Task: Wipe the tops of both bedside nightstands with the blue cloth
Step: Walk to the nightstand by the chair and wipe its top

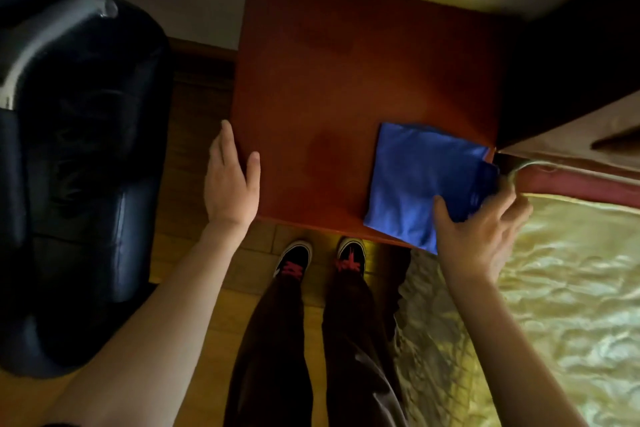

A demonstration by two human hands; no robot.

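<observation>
Nightstand, top dim; blue cloth at its 4 o'clock corner, right hand pinching it, fingertips blurred; left hand spread wide at 8 o'clock.

You see a nightstand top of reddish-brown wood, smooth with a soft sheen, in the centre of the frame. On its lower right part lies the blue cloth, a matt woven fabric with soft creases. At the left edge your view meets a black armchair that looks like glossy leather. The bedspread at lower right is shiny golden satin-like cloth, quilted and rippled. The floor at centre left looks like wood planks.
</observation>
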